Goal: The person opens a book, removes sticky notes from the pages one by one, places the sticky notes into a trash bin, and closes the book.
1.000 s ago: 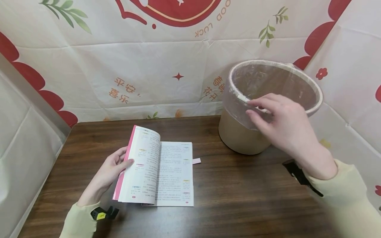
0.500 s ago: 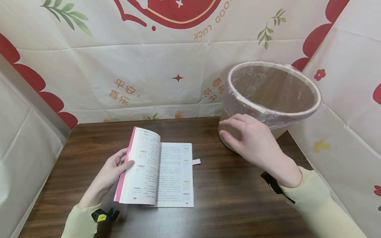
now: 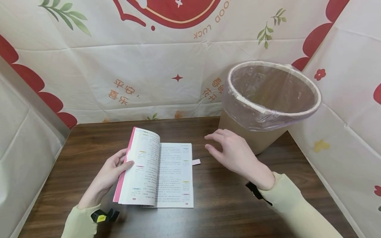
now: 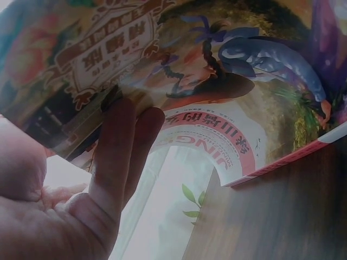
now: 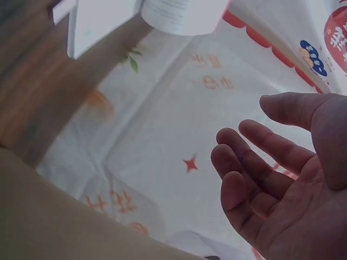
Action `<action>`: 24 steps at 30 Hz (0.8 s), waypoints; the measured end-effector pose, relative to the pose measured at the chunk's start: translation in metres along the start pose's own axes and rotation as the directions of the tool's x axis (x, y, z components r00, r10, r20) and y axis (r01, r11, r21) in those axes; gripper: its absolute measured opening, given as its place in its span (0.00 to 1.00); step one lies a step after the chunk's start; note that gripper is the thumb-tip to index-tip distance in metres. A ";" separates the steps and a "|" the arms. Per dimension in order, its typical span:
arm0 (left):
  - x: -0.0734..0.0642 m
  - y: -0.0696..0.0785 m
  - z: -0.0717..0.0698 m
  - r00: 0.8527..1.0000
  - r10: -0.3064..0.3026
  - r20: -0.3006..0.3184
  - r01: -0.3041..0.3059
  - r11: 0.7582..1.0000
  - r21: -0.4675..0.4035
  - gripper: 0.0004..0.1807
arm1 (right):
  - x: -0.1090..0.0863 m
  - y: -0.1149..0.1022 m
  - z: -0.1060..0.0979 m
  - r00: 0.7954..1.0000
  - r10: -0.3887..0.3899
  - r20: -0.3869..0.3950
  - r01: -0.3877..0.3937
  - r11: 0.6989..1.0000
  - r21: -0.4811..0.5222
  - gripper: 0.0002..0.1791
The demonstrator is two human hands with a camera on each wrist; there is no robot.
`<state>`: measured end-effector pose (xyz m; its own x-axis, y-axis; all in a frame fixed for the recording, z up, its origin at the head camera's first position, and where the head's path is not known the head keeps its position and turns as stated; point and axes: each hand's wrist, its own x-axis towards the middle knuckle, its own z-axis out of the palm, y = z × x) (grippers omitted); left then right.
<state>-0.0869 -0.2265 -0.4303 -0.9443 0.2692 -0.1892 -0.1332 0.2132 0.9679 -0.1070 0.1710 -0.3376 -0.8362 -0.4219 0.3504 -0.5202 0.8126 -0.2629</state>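
An open book [image 3: 175,175] lies on the wooden table, its left part lifted and curving up. My left hand [image 3: 108,172] grips that lifted side, thumb on the page and fingers behind the pink-edged cover. In the left wrist view the illustrated cover [image 4: 217,70] shows, with fingers pressed against it. A small pale tab [image 3: 196,162] sticks out from the book's right edge. My right hand [image 3: 232,152] hovers right of the tab with nothing in it, its fingers loosely bent in the right wrist view.
A tan trash bin [image 3: 238,129] lined with a clear plastic bag [image 3: 256,119] stands at the table's back right. Behind the table [image 3: 226,205] hangs a white printed cloth [image 3: 154,66], which also runs along the right side.
My right hand has moved from over the bin's rim down and left, toward the book. The left hand keeps its grip on the lifted pages.
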 end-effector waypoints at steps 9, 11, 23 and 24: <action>-0.001 0.001 0.000 1.000 -0.002 -0.003 0.002 1.000 -0.007 0.35 | -0.004 0.001 0.025 0.998 0.029 0.052 -0.032 0.998 0.057 0.12; -0.001 0.001 0.001 1.000 -0.002 -0.002 0.002 1.000 -0.008 0.35 | -0.004 0.001 0.030 0.997 0.036 0.064 -0.040 0.997 0.066 0.12; -0.001 0.002 0.001 1.000 0.003 -0.006 -0.003 1.000 -0.007 0.35 | -0.007 0.006 0.061 0.990 0.051 0.135 -0.059 0.997 0.057 0.13; -0.002 0.002 0.001 1.000 0.002 -0.007 -0.002 1.000 -0.005 0.35 | -0.008 0.006 0.064 0.988 0.054 0.142 -0.063 0.996 0.057 0.13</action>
<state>-0.0852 -0.2252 -0.4286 -0.9467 0.2628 -0.1862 -0.1330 0.2078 0.9691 -0.1150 0.1537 -0.3992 -0.8795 -0.4299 0.2042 -0.4754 0.8134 -0.3351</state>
